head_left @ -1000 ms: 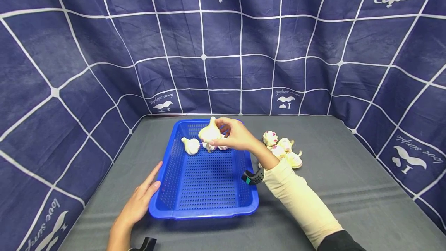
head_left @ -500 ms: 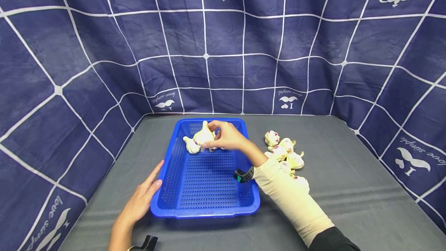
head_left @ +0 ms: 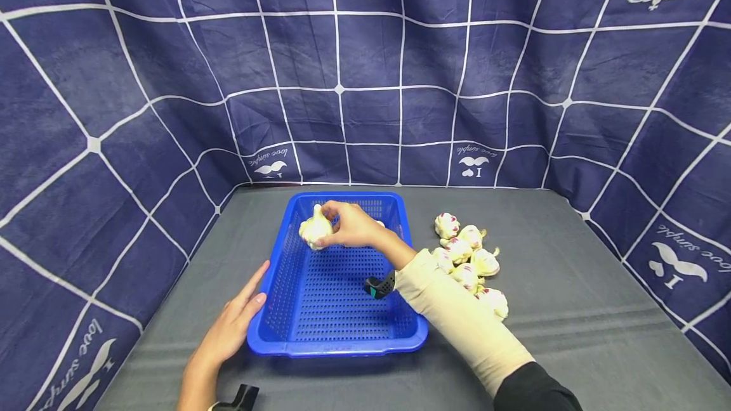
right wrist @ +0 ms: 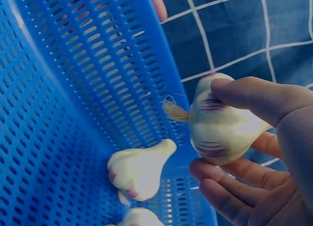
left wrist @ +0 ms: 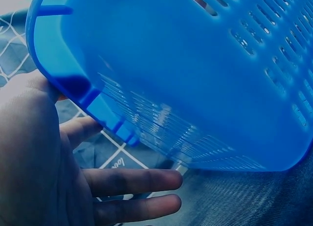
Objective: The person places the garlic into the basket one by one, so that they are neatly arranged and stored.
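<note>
My right hand (head_left: 355,226) holds a garlic bulb (head_left: 314,229) between thumb and fingers, over the far left part of a blue perforated plastic basket (head_left: 337,349). In the right wrist view this bulb (right wrist: 225,125) shows purple streaks and a tuft of roots. Below it, two other garlic bulbs (right wrist: 139,169) lie inside the basket, one partly cut off by the frame. My left hand (head_left: 228,322) rests along the basket's left rim. Its fingers (left wrist: 137,181) are extended in the left wrist view, with the thumb side touching the rim.
Several garlic bulbs (head_left: 465,276) lie in a loose pile on the grey tabletop (head_left: 571,284), right of the basket and partly behind the right sleeve (head_left: 457,316). A blue cloth with white lines (head_left: 428,56) hangs around the back and sides.
My right hand has moved left across the basket with the garlic bulb, which now covers the bulb lying at the far left. The left hand has stayed at the rim.
</note>
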Motion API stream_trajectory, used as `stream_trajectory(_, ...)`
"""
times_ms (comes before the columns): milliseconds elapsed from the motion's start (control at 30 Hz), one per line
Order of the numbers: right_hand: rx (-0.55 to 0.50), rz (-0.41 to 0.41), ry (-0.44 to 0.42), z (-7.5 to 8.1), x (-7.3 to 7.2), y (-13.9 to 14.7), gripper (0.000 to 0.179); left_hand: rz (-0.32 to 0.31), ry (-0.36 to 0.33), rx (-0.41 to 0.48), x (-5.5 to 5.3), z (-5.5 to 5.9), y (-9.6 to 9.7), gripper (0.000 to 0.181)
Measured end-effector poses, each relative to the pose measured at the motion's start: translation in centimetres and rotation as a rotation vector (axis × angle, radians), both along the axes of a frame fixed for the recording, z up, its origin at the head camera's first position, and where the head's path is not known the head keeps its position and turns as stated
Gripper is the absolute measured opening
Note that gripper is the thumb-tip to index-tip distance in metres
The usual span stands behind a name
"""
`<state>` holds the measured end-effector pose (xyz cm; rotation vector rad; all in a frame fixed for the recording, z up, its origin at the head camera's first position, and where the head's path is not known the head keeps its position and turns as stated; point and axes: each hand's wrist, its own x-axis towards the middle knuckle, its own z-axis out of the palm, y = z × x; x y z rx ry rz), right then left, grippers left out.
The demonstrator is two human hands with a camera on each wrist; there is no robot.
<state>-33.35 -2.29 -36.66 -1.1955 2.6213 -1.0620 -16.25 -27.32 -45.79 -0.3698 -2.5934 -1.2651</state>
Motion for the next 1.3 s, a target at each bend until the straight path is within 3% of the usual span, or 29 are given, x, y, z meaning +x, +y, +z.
stream_trajectory(300,0.173,-0.008,0.083,-1.0,-0.3,-1.5,0.059,0.025,-0.013,-0.023,0.1,0.3,0.0,0.051)
stream_trajectory(500,0.252,-0.023,0.055,-1.7,-0.4,-2.3,0.06,0.017,-0.011,-0.018,0.1,0.3,0.0,0.051)
stream_trajectory(800,0.32,-0.032,0.021,-3.1,-0.6,-2.9,0.059,0.01,0.002,-0.015,0.1,0.2,0.0,0.051)
stream_trajectory(1133,0.39,-0.016,0.087,-4.8,-0.3,-3.4,0.057,0.017,0.021,-0.017,0.1,0.2,0.1,0.051)
stream_trajectory(1300,0.416,-0.045,0.131,-5.3,0.0,-3.7,0.061,0.019,0.005,-0.016,0.0,-0.2,0.0,0.051)
